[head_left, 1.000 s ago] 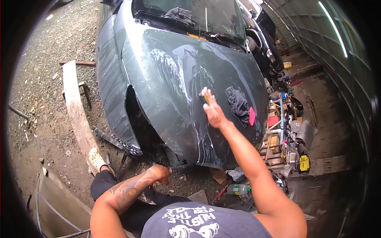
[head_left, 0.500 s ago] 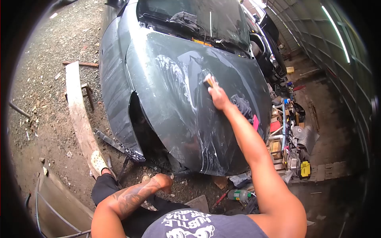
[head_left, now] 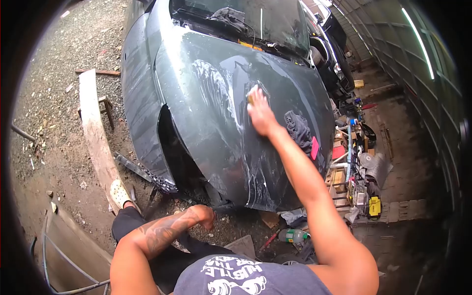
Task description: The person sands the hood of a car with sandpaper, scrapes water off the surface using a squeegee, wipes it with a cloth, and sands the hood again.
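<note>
My right hand [head_left: 262, 114] is pressed on the dark green car hood [head_left: 211, 152], fingers closed over a small yellow-brown block [head_left: 250, 99] that is mostly hidden beneath them. Around it the paint is wet, with whitish streaks [head_left: 214, 81] and a duller grey patch. To the right of my hand a crumpled dark cloth [head_left: 298, 129] lies on the hood, and a pink piece [head_left: 314, 148] sits just below it. My left hand [head_left: 204, 216] is curled near my knee, in front of the car's lower edge. Nothing shows in it.
A long pale plank [head_left: 96, 132] on a low support runs along the left. Tools, boxes and a yellow case [head_left: 374, 206] crowd the ground at the right. A plastic bottle [head_left: 293, 236] lies below the hood. Another car [head_left: 332, 54] stands behind, beside a metal wall [head_left: 418, 93].
My right hand has shifted slightly left and up over the hood and now lies flatter, covering more of the block. My left hand stays about where it was. The view has shifted slightly.
</note>
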`<state>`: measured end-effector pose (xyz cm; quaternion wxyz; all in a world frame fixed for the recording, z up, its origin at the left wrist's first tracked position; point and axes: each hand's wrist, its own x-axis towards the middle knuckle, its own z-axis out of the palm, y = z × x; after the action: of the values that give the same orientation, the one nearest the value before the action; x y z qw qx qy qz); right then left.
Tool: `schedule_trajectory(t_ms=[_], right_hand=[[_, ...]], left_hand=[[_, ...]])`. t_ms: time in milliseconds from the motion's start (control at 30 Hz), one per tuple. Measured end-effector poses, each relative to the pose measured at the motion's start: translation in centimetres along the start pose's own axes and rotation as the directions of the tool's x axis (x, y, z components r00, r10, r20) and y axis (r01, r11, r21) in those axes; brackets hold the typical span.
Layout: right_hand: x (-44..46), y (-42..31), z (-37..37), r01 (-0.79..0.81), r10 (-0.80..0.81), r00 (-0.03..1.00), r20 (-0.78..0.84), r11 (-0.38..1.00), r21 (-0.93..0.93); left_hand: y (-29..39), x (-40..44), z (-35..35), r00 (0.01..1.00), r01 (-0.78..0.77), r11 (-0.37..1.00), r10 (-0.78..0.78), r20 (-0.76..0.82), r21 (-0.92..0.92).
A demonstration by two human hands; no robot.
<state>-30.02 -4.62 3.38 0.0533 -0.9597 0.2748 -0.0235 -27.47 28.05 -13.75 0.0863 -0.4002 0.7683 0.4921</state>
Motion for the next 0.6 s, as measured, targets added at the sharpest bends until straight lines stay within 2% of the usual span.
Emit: schedule_trajectory(t_ms=[33,100,133,167,200,233,267,300,333,367,400,433,500,600], right_hand=[[-3.4,-0.9,0.3,0.075,-0.074,0.997,0.031,0.997,-0.029],[-10.5,-3.2,0.5,0.068,-0.087,0.995,0.054,0.955,0.288],[-12.2,-4.0,0.3,0.028,-0.047,0.997,0.058,0.956,0.293],[-11.7,-3.6,0.3,0.057,-0.073,0.996,0.05,0.96,0.274],[-10.5,-3.1,0.4,0.085,-0.096,0.995,0.03,0.962,0.259],[-8.0,-2.5,0.2,0.093,-0.096,0.995,0.002,0.965,0.245],[-4.9,-1.2,0.2,0.116,-0.113,0.993,-0.026,0.98,0.164],[-1.4,-0.1,0.4,0.107,-0.103,0.994,-0.043,0.99,0.091],[1.3,0.7,0.6,0.06,-0.053,0.997,-0.062,0.992,0.109],[1.2,0.3,0.9,0.037,-0.031,0.998,-0.056,0.994,0.103],[1.0,-0.2,0.8,0.01,-0.004,0.998,-0.056,0.995,0.096],[-1.5,-1.2,0.9,0.05,-0.04,0.997,-0.065,0.986,0.16],[-9.0,-4.1,1.1,0.093,-0.082,0.995,-0.053,0.965,0.247],[-12.3,-5.4,0.8,-0.009,0.001,0.999,0.04,0.981,0.194]], left_hand=[[-0.1,-0.9,-0.4,0.998,0.0,1.0,0.0,-0.061,0.011],[-0.8,-2.0,-0.5,0.987,-0.025,0.997,0.035,-0.156,0.071],[-0.5,-1.8,-0.4,0.986,-0.03,0.998,0.039,-0.16,0.062],[-0.5,-1.8,-0.1,0.993,0.008,0.996,0.002,-0.119,0.088],[-0.8,-2.1,0.1,0.996,0.051,0.991,-0.041,-0.075,0.125],[-0.8,-2.2,0.1,0.997,0.042,0.995,-0.037,-0.064,0.088],[-1.2,-1.9,0.3,0.997,0.05,0.995,-0.045,-0.062,0.088],[-1.4,-0.9,0.7,0.998,0.005,0.999,-0.003,-0.063,0.032],[-1.1,-0.2,1.3,0.997,-0.045,0.999,0.043,-0.064,-0.028],[-0.5,-0.2,0.7,0.999,-0.024,1.0,0.024,0.041,-0.008],[0.0,-0.6,0.2,0.999,-0.028,1.0,0.028,0.044,-0.013],[0.4,-1.1,-0.2,0.999,-0.028,0.999,0.028,0.03,0.019],[-0.3,-1.0,0.6,0.998,-0.055,0.997,0.056,-0.04,0.045],[-1.2,-1.7,0.9,0.999,-0.021,0.998,0.023,-0.031,0.067]])
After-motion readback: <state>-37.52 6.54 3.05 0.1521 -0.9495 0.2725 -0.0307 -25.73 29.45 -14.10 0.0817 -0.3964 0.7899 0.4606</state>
